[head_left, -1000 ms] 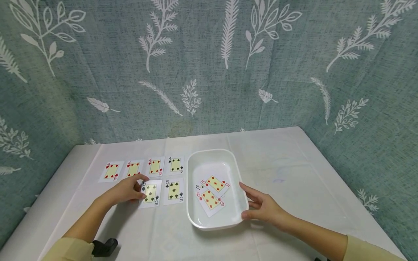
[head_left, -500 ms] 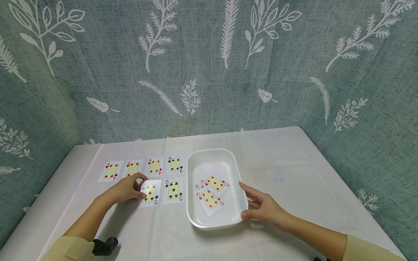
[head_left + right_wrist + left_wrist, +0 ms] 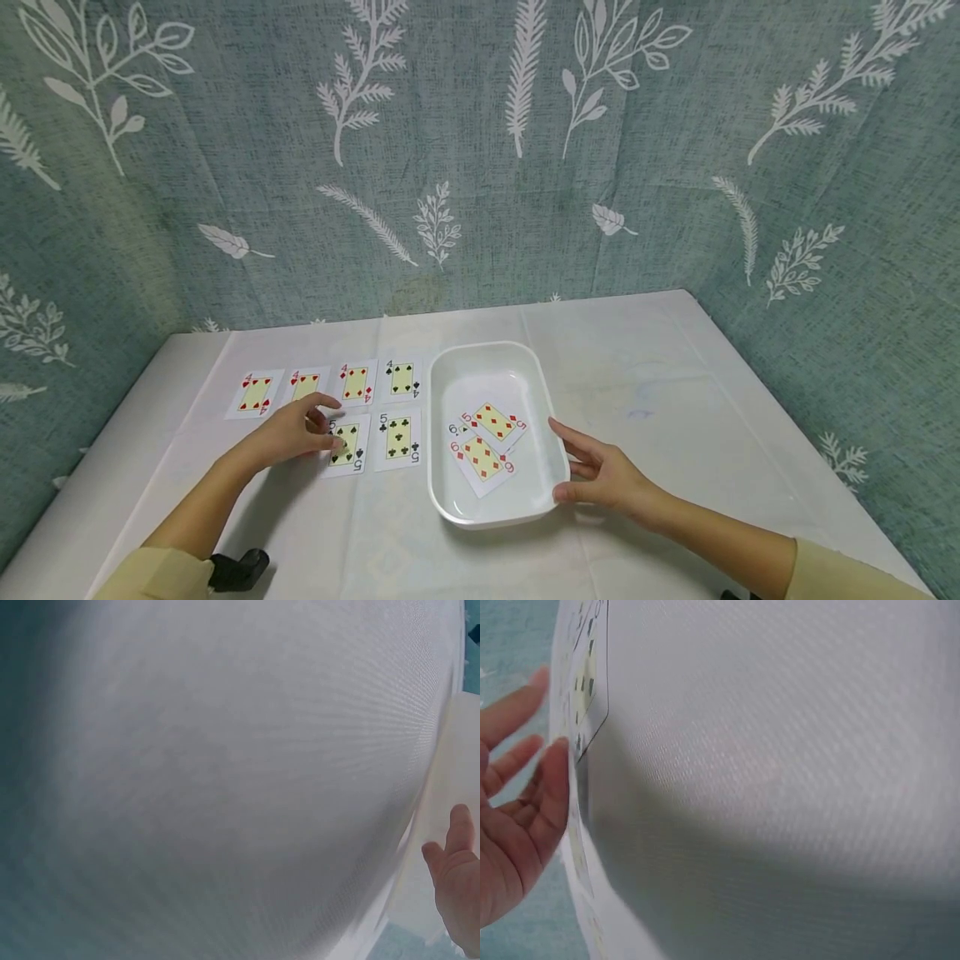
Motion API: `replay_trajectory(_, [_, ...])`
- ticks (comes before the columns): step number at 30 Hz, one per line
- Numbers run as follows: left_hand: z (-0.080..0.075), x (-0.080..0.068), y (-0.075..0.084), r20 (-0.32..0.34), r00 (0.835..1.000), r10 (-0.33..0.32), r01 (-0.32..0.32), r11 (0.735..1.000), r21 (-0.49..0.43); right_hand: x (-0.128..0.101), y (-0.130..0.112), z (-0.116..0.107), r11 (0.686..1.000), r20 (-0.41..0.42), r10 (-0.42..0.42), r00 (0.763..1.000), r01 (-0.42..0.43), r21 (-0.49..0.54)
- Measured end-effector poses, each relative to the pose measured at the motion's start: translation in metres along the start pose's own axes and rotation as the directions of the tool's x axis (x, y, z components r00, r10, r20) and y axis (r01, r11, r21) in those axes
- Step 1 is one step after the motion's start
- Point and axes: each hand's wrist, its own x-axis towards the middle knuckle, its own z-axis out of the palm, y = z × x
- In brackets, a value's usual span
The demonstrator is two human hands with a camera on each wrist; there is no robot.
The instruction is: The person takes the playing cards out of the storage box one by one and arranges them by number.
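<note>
In the head view a five of spades (image 3: 352, 458) lies face up on the white-covered table. My left hand (image 3: 292, 429) is over its left edge, thumb on or just above the card and forefinger raised. The left wrist view shows that hand (image 3: 517, 802) with its fingers apart and loosely bent, and nothing between them. A five of clubs (image 3: 399, 439) lies just to the right. Spread fingers and thumb of my right hand (image 3: 611, 479) touch the right outer side of a white plastic tray (image 3: 487, 522). Inside it lie a five of diamonds (image 3: 494, 422), a six of diamonds (image 3: 482, 462) and a mostly covered black six.
Behind the fives runs a row of fours: two fours of hearts (image 3: 255, 394), a four of diamonds (image 3: 356, 383) and a four of spades (image 3: 402, 379). A green leaf-patterned curtain (image 3: 480, 233) closes off the back and sides of the table (image 3: 675, 400).
My left fingers have loosened and lifted slightly off the five of spades, which they were touching at its left edge. The right hand and tray stay put.
</note>
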Motion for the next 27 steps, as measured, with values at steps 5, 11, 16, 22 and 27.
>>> replay_trajectory(5, [-0.003,0.001,0.005,-0.029,0.998,0.049,-0.051,0.996,-0.077,0.000,0.000,0.000,1.000,0.003,0.000,1.000,0.000,0.005])
replay_trajectory(11, [-0.009,0.006,0.016,-0.028,0.998,0.064,-0.066,0.995,-0.075,0.001,0.001,0.000,1.000,-0.002,0.001,1.000,-0.001,0.003])
replay_trajectory(16, [-0.012,0.011,0.024,-0.013,0.993,0.116,-0.116,0.992,-0.043,0.000,0.000,0.001,1.000,-0.007,0.007,1.000,-0.007,-0.001])
replay_trajectory(22, [-0.014,0.019,0.042,-0.032,0.985,0.168,-0.167,0.986,0.012,-0.001,-0.002,0.002,1.000,-0.007,0.015,1.000,-0.015,-0.003])
replay_trajectory(27, [-0.017,0.023,0.060,-0.030,0.980,0.199,-0.198,0.979,0.045,-0.002,-0.003,0.002,1.000,-0.004,0.019,1.000,-0.019,0.004])
